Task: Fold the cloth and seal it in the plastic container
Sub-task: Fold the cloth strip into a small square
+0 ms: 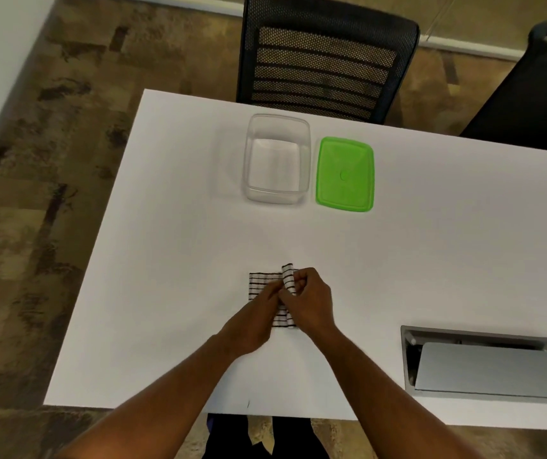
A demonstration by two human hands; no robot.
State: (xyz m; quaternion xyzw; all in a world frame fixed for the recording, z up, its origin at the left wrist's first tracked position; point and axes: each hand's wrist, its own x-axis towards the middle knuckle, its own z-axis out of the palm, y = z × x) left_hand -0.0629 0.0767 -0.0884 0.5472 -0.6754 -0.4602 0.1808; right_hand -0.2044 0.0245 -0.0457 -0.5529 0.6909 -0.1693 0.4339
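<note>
A small white cloth with black stripes [260,283] lies folded on the white table [166,260] near its front edge. My right hand [310,301] pinches the cloth's right edge and lifts it up and over. My left hand [252,321] rests on the cloth's middle, fingers pressing it flat and gripping it there. Both hands hide much of the cloth. A clear plastic container [277,159] stands open and empty farther back. Its green lid [345,175] lies flat on the table just right of it.
A black mesh office chair [325,58] stands behind the table's far edge, and a second dark chair [530,87] is at the back right. A grey cable hatch with a raised flap [487,366] sits in the tabletop at the right front.
</note>
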